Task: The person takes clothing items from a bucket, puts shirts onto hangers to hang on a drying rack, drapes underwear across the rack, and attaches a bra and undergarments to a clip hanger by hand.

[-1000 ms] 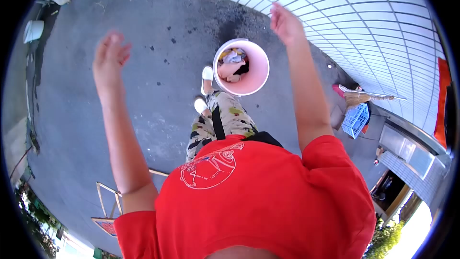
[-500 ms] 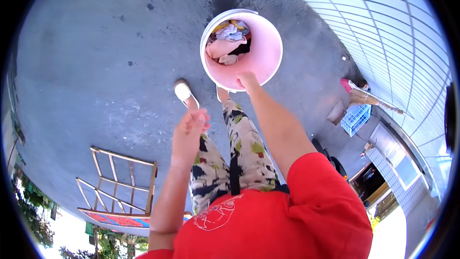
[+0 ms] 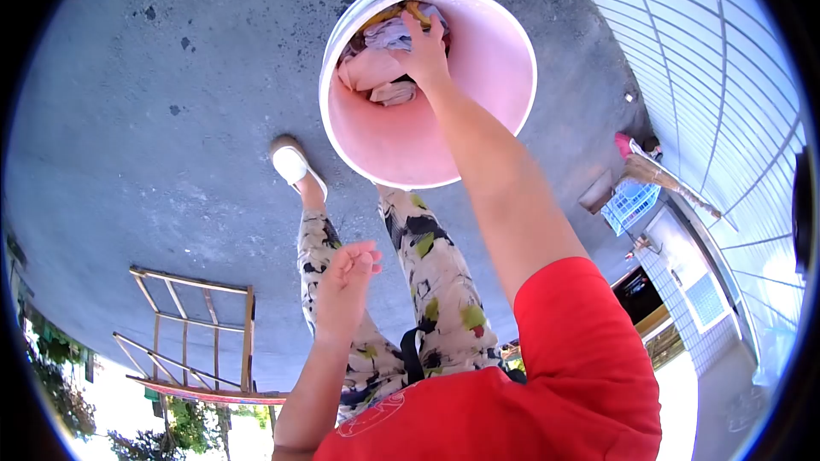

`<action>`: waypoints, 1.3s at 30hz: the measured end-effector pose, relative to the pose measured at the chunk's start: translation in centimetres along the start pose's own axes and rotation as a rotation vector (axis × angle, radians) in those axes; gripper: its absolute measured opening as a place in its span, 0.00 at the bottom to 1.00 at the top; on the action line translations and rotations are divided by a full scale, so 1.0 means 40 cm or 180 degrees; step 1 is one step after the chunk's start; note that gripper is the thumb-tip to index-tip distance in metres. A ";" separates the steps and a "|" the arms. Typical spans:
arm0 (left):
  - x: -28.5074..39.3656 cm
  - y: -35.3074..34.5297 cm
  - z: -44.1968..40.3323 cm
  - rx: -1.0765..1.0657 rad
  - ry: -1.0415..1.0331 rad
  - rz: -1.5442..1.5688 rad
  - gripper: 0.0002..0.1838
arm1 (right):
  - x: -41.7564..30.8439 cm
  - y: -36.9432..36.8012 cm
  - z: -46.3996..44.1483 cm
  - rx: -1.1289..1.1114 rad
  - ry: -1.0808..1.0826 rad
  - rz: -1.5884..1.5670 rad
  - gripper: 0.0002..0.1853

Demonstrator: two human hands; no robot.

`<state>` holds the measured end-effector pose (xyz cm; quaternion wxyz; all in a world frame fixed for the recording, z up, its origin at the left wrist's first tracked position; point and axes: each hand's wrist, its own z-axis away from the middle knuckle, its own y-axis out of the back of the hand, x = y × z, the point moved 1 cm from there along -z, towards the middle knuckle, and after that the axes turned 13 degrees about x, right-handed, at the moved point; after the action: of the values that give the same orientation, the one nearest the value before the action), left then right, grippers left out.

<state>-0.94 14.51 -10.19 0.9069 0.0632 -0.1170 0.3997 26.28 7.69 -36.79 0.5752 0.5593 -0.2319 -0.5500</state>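
Note:
A large bucket (image 3: 491,90), pink inside with a white rim, stands on the ground in front of my feet. A pile of clothes (image 3: 373,68) in pink, pale lavender, dark and yellow cloth lies at its bottom. My right hand (image 3: 425,55) reaches down inside the bucket, its fingers apart over the clothes; whether they touch the cloth is hard to tell. My left hand (image 3: 348,277) hangs in the air before my legs, fingers curled in toward the palm, with nothing visible in it.
Grey concrete ground (image 3: 171,171) surrounds me, with wet dark patches near the bucket. A wooden frame (image 3: 248,337) stands at lower left. To the right are a blue crate (image 3: 630,205), a broom (image 3: 653,172) and a white tiled wall (image 3: 683,51).
My right hand has left the bucket's near rim and gone down inside, opening over the clothes. The bucket appears larger and closer. My left hand has dropped slightly lower in view, still curled.

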 end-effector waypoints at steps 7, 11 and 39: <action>-0.041 0.002 -0.033 0.0048 0.0125 0.0163 0.15 | 0.026 -0.115 0.029 -0.2216 0.0267 -0.0248 0.22; -0.029 0.005 -0.032 -0.0006 0.0137 0.0096 0.15 | 0.027 -0.026 0.013 -0.0084 -0.0936 -0.0325 0.14; 0.123 0.018 0.185 -0.0055 -0.0477 0.0285 0.13 | -0.069 0.642 0.225 0.0667 0.0960 0.0041 0.15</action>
<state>0.54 16.95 -1.75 0.8774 0.0798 -0.1908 0.4329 27.14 0.74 -10.33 0.5456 0.6908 -0.2026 -0.4291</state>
